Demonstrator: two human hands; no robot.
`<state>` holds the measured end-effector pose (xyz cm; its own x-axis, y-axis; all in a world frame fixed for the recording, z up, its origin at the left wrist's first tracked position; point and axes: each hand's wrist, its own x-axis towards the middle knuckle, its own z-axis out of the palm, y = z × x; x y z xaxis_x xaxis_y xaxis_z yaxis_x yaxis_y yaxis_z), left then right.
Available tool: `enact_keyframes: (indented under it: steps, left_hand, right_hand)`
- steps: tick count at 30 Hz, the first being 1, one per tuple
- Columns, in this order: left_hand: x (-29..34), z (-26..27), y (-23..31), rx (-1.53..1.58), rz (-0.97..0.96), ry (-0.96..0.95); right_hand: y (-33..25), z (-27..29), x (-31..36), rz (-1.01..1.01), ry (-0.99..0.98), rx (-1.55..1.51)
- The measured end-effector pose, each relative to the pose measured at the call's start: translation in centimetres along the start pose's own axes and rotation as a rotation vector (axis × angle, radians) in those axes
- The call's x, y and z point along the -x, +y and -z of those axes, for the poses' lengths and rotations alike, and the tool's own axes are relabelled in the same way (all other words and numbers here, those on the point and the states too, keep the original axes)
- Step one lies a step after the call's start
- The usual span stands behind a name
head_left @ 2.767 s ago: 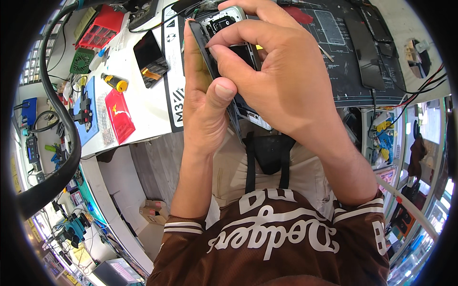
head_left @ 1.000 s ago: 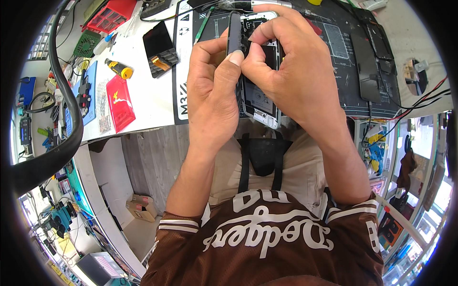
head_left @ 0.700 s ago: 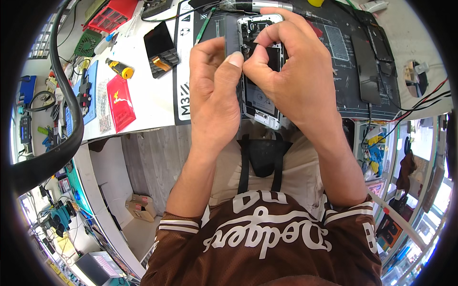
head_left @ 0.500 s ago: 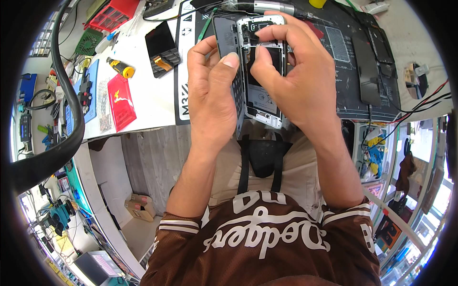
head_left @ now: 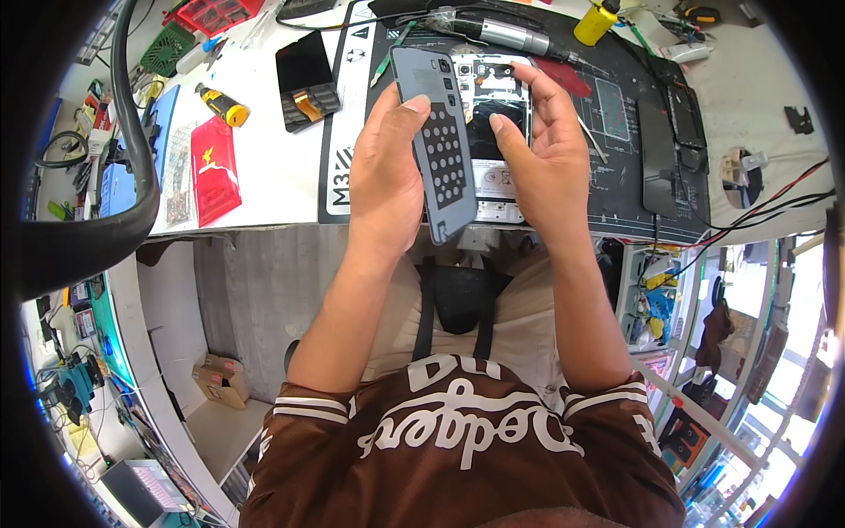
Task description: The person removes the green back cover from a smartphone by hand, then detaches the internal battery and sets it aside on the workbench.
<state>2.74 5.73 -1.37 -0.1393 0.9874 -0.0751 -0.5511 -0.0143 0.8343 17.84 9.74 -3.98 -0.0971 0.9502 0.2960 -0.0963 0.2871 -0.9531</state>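
My left hand (head_left: 385,172) is closed on a grey phone back cover (head_left: 446,198), gripped by its left edge between thumb and fingers. The cover is tilted, with camera holes near its top and a dark dotted patch below them. Beside it, my right hand (head_left: 550,154) is closed around the right side of an opened phone (head_left: 495,183), thumb over its inside and fingers along the edge. The phone has a white frame, bare inner parts near the top and a black area in the middle. The cover hides part of the phone's left side.
A black work mat (head_left: 607,198) lies under the hands. Left of it are a dark phone screen (head_left: 304,75), a yellow-black screwdriver (head_left: 220,106) and a red packet (head_left: 216,180). A silver cylindrical tool (head_left: 502,33) and a yellow bottle (head_left: 597,22) are at the back; a thick black cable (head_left: 141,167) hangs left.
The back cover has swung apart from the phone and turned its dotted inner face into view. My right hand has shifted from pinching over the phone's inside to its right edge.
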Motion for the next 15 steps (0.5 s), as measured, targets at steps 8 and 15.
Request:
enact_keyframes:
  steps: [8,15]
  left_hand:
    - [-0.5,1.4,-1.1,0.045,0.104,0.205]
    - [-3.2,4.7,1.9,-0.1,0.039,0.028]
  right_hand:
    - [1.2,-0.3,-0.3,-0.001,0.007,-0.044]
    - [-1.5,1.4,0.4,-0.104,0.062,-0.351]
